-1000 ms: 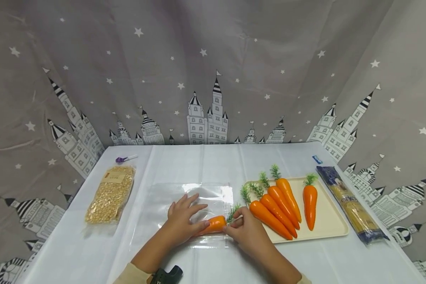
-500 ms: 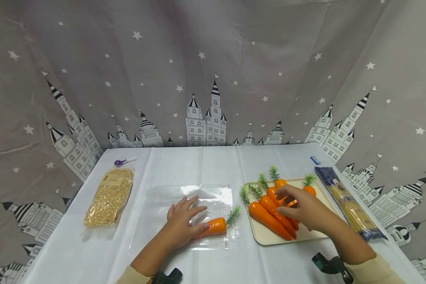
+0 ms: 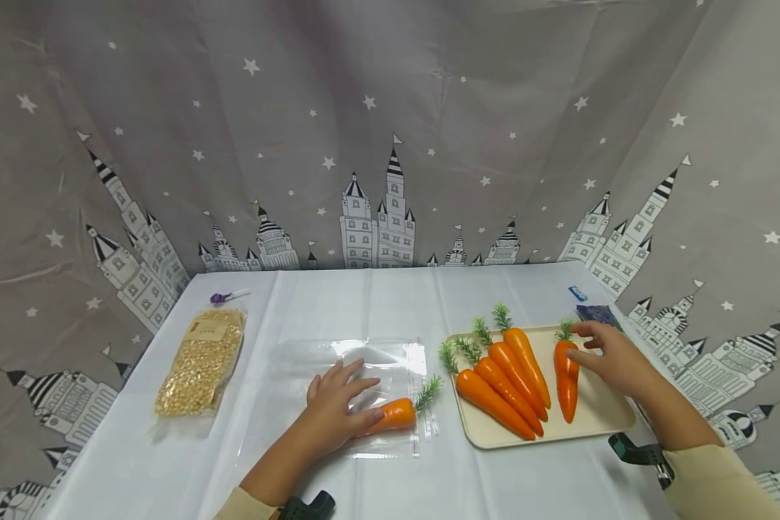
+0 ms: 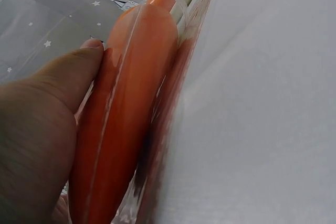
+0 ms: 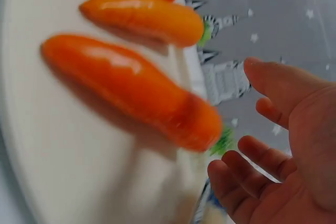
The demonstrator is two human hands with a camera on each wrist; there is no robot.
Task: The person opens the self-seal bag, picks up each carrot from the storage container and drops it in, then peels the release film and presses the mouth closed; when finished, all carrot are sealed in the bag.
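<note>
Carrot (image 3: 566, 377) now beside right hand (image 3: 607, 357).

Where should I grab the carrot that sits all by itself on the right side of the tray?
Probably around its thick upper half, just below the green top, coming from the right. The lone carrot lies flat on the tray, leaves away from you, with bare tray on its right. The right hand is open beside it. Three other carrots crowd the left.
</note>
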